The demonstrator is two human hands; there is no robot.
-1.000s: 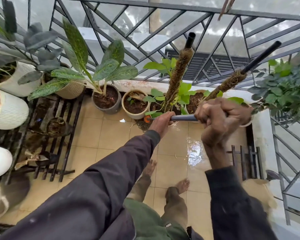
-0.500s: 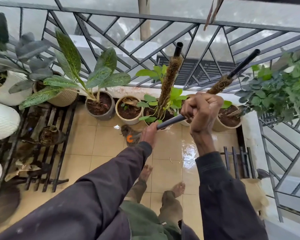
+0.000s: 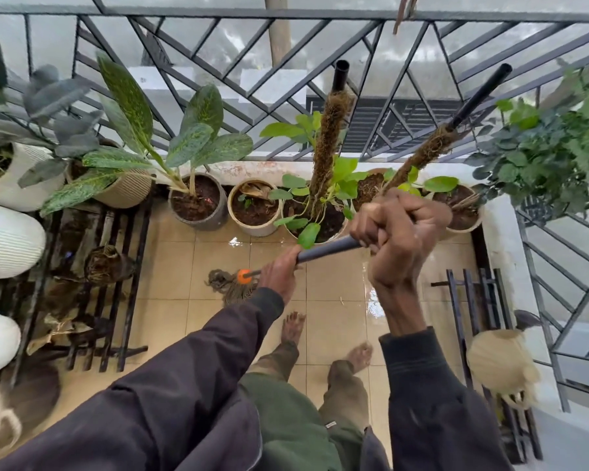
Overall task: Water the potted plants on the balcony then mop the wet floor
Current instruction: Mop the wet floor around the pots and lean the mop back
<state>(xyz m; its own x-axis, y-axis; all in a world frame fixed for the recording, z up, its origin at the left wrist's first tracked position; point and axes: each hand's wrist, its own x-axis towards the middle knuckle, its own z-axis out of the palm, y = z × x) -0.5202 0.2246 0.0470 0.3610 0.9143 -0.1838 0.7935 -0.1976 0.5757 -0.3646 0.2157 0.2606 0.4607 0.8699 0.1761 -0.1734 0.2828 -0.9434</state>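
Note:
I hold a mop by its grey handle [image 3: 327, 250]. My right hand [image 3: 400, 232] grips the upper end, and my left hand [image 3: 281, 271] grips it lower down, just above the orange collar [image 3: 243, 275]. The stringy brown mop head [image 3: 230, 287] lies on the beige tiled floor [image 3: 170, 273] in front of the pots. A wet, shiny patch [image 3: 373, 300] covers the tiles to the right of my bare feet [image 3: 295, 329]. Potted plants [image 3: 198, 202] line the foot of the railing, two of them with moss poles [image 3: 325, 154].
A dark slatted rack [image 3: 92, 283] with white ribbed pots [image 3: 7, 239] stands on the left. Another dark rack [image 3: 473, 311] and a straw object [image 3: 500, 362] sit on the right by a leafy bush [image 3: 555, 147]. The metal railing [image 3: 286, 56] closes the far side.
The mop head has slid left and towards me across the tiles, away from the pots. Both hands keep their grip on the handle, and my view has tilted further down.

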